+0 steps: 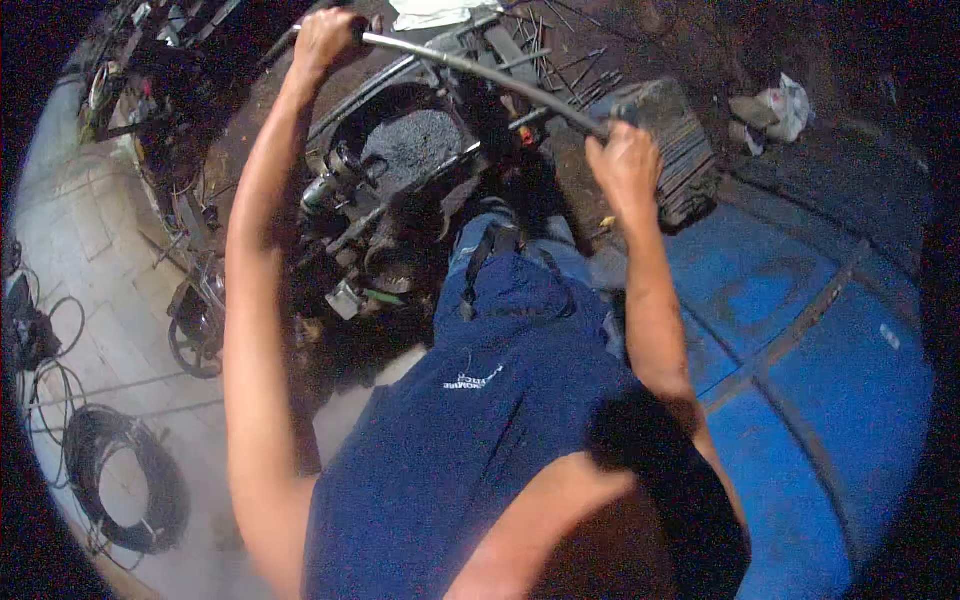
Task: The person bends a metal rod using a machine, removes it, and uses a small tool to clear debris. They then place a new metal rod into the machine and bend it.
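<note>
My left hand (330, 40) is raised at the top of the head view, its fingers closed around one end of a long metal rod (470, 65). My right hand (630, 165) grips the rod's other end, lower and farther right. Between the two hands the rod slants down to the right and looks slightly curved. Below it stands a dark metal pan (345, 125) holding grey granular material (415, 140). Beside my right hand is a worn, ridged block (685, 140).
Several thin rods (570, 75) lie behind the pan. A blue surface (780, 400) with dark seams spreads at the right. On the pale floor at the left lie a black coil (170, 490) and loose cables. A white bag (790, 108) sits at the upper right.
</note>
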Tool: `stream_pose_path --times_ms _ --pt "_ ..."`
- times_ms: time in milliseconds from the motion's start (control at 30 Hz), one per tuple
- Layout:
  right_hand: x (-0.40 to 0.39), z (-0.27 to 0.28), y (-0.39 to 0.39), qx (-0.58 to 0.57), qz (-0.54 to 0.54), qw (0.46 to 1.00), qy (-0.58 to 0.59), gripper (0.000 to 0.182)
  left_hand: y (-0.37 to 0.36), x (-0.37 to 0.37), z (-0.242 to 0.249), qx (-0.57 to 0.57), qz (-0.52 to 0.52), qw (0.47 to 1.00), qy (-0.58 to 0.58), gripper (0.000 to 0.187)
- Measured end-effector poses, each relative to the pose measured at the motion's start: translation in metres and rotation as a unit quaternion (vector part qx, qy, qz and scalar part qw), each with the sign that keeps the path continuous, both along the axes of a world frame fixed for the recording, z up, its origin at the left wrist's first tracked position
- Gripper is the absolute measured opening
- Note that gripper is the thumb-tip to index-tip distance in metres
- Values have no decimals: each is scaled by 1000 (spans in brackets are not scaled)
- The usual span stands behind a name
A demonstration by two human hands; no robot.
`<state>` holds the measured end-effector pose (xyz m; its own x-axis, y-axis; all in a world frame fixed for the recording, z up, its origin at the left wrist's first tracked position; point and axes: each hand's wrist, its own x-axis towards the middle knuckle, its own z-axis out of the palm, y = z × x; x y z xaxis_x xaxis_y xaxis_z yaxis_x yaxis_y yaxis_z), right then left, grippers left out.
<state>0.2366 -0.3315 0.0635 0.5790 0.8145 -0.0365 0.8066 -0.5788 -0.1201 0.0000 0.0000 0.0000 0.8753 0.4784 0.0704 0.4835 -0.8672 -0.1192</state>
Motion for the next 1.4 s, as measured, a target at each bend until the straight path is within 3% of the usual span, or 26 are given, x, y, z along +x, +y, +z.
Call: stream_pose_path --times_ms 67,100,133,200,233,400,433,500,567,600,667,700,767,800,833,867,900,933,967,1033,1067,1100,1167,1200,1267,1400 --pt "-1 -11 -12 -38 24 997 60 24 -9 -13 -18 -2 -14 1000 9 21" --pt "16 -7 17 -25 36 990 131 24 19 -11 27 8 -6 997 82 21" --pt "36 -5 14 -43 25 987 150 24 8 -1 14 -5 6 997 82 21" --pt "88 -1 32 -26 28 990 136 25 11 36 10 13 34 998 60 20" --pt "101 -2 34 -53 40 988 141 25 14 38 0 20 25 999 -10 21" --pt "132 -18 35 -47 89 972 210 26 27 46 -18 -19 97 993 66 26" --pt "136 -20 36 -52 101 970 217 26 -4 110 79 -269 223 866 357 63" --pt "134 -17 40 -91 115 963 228 27 0 81 35 -186 202 947 165 62" --pt "133 -5 43 -141 134 949 248 34 -18 57 18 101 108 989 27 61" --pt "131 -3 41 -75 183 957 214 40 -45 69 63 64 182 978 86 67" --pt "113 17 42 75 252 962 77 52 -88 53 95 122 194 966 -123 50" --pt "98 31 45 78 257 960 81 52 -108 33 85 149 192 940 -238 39" --pt "62 57 50 131 301 897 294 41 -171 -20 62 -20 350 868 -352 50" --pt "38 45 49 181 345 850 354 32 -207 -44 52 -13 392 853 -345 47" --pt "10 32 46 126 328 840 413 32 -245 -68 40 -6 435 834 -339 45" --pt "-13 3 46 65 367 828 419 37 -289 -91 21 -83 525 763 -367 43" --pt "-36 -36 43 23 406 817 409 31 -335 -114 0 -76 584 741 -323 40" --pt "-57 -67 39 -58 401 807 430 31 -384 -136 -24 -182 644 628 -396 38" --pt "-77 -78 43 -149 405 786 443 32 -433 -156 -45 -188 691 610 -339 36" --pt "-111 -145 35 -148 423 787 424 30 -548 -183 -99 -196 730 560 -340 34" --pt "-127 -177 30 -122 419 815 381 30 -591 -185 -93 -271 774 512 -257 34" --pt "-141 -183 27 -97 413 840 338 29 -638 -192 -104 -269 781 532 -189 31" --pt "-159 -184 24 -128 411 847 312 29 -709 -213 -118 -508 791 301 -163 26" --pt "-166 -184 22 -152 409 852 289 28 -736 -217 -115 -512 790 295 -162 26" --pt "-174 -205 16 -155 433 850 257 27 -769 -221 -118 -581 652 405 -272 21" --pt "-177 -226 6 -94 475 854 192 18 -719 -221 -102 -545 683 386 -296 21"
